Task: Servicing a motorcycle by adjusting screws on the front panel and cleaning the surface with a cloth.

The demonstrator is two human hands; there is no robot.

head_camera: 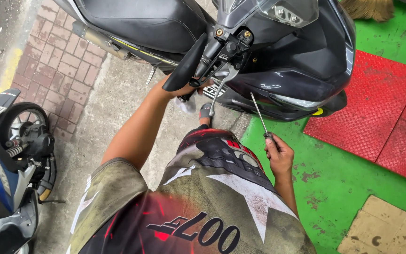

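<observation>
While gripping screwdriver [261,117], R hand [279,153] raised.

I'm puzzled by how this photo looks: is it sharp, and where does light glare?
Head view: soft daylight, faint shadows; pale sheen on the scooter panels; screwdriver in the right hand sharp; left hand partly hidden behind the lever; edges bend slightly, wide-lens.

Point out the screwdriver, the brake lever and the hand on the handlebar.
screwdriver [261,115]: head view, middle of the metal shaft.
brake lever [219,91]: head view, middle of the silver blade.
left hand [177,89]: head view, back of the hand at the handlebar grip.
</observation>
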